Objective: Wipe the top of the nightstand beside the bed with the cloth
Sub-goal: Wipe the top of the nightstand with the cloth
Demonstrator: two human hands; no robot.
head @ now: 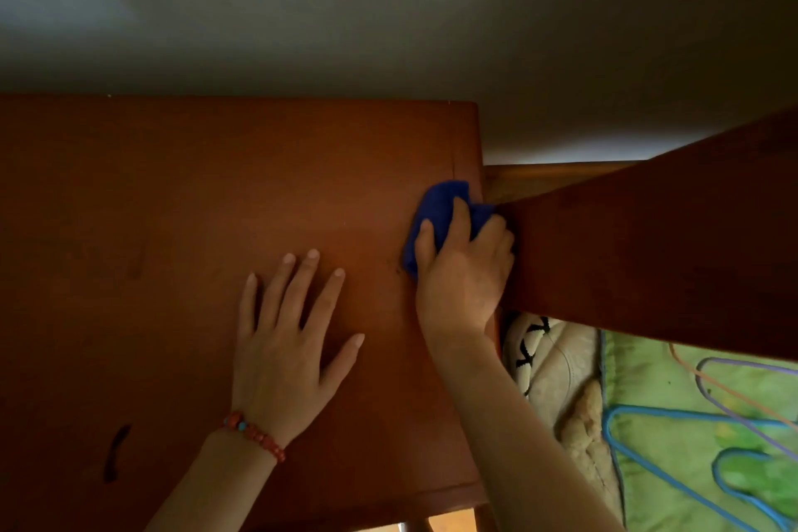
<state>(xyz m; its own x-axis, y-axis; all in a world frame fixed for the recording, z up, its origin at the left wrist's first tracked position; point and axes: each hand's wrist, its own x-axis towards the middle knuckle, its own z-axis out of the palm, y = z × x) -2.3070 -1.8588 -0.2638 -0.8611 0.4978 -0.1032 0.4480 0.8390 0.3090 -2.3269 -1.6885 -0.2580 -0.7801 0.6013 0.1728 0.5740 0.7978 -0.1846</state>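
A plain pale wall [388, 4] fills the far part of the view. Below it, the reddish-brown wooden top of the nightstand [172, 207] takes up most of the left and centre, and a dark mark [115, 454] is seen at its near left. At the right, a dark wooden bed frame board [647, 263] slants across from the far right corner toward the nightstand's right edge. Under it, at the near right, green bedding [673, 445] is seen with blue and purple clothes hangers [708, 436] lying on it, and a beige cushion [557, 367] sits between bedding and nightstand. The left hand [289, 350] is laid flat on the top near the middle, fingers spread, holding nothing; a red beaded bracelet [254, 436] is worn at the wrist. The right hand [462, 272] is pressed down on the blue cloth [436, 207], fingers curled over it, at the right edge of the top beside the bed board.
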